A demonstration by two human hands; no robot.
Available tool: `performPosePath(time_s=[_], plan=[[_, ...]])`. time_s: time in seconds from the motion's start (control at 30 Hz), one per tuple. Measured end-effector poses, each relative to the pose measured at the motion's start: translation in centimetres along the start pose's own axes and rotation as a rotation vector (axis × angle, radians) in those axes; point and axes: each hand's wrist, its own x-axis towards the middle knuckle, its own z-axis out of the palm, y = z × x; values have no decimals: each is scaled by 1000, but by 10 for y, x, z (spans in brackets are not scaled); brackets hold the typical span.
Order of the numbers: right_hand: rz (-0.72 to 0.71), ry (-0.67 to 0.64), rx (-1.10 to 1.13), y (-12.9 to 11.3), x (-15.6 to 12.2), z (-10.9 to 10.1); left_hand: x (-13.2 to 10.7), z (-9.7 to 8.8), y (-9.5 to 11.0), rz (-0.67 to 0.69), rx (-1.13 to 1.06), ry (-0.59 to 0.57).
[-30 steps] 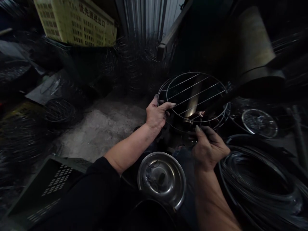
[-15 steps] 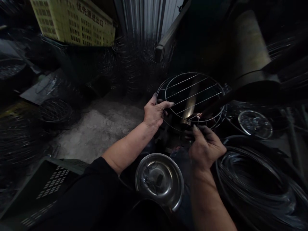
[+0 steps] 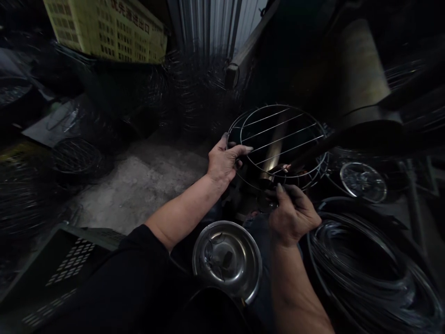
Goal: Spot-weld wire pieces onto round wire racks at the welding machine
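A round wire rack with a double rim and several parallel bars is held tilted in front of me. My left hand grips its left edge, thumb on top and fingers under the rim. Close to the rack's near rim, my right hand is closed in a pinch; what lies between the fingertips is too dark to make out. Behind the bars stands a brass-coloured rod. A copper-coloured tip shows beside it near the rim. Below my hands sits a shiny metal bowl with thin wire pieces in it.
Coiled wire lies at the right. A thick cylindrical machine part slants down from the upper right. On the left are a green crate and stacked wire pieces. A yellow crate stands behind.
My right hand has shifted slightly left along the near rim. The rack and left hand stay nearly the same; the view has moved a little.
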Motion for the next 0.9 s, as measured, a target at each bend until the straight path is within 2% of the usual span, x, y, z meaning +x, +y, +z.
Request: performPosePath(time_s=[0.43, 0.67, 0.9], plan=[[11, -12, 107, -3, 14, 8, 15, 8, -1, -25, 38, 2], [21, -23, 118, -2, 17, 8, 24, 6, -4, -43, 73, 40], [0, -29, 65, 3, 23, 9, 22, 10, -2, -73, 126, 69]])
